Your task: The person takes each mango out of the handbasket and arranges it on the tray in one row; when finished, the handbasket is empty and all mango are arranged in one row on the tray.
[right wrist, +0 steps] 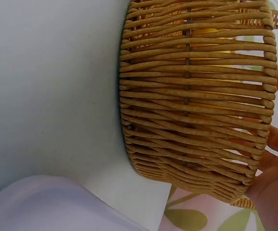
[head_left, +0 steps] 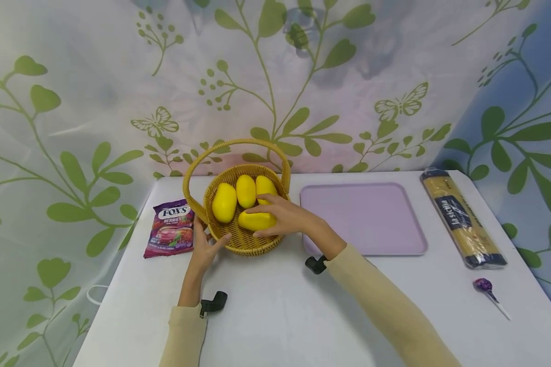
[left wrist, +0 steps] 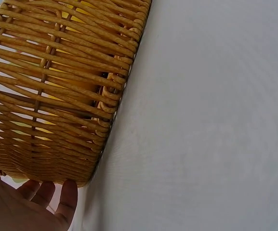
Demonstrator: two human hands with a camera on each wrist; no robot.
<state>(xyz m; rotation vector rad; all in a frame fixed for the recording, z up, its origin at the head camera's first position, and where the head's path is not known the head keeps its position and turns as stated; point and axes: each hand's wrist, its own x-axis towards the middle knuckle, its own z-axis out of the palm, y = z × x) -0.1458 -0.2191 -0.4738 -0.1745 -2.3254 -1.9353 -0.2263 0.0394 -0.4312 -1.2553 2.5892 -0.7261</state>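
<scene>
Basket [head_left: 250, 252] of golden-brown wicker, round and hoop-handled, stands on the white tabletop [head_left: 266, 311] with smooth yellow oval fruits [head_left: 224, 203] inside. The right hand [head_left: 284, 214] grips the front fruit [head_left: 252, 220] at six o'clock; the left hand [head_left: 205, 252] rests spread against the basket's wall at eight. A lilac rectangular tray [head_left: 362, 219] lies at three.

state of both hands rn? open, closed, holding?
Left hand: open, touching the outside of the basket.
Right hand: closed on the nearest yellow fruit, inside the basket.
</scene>
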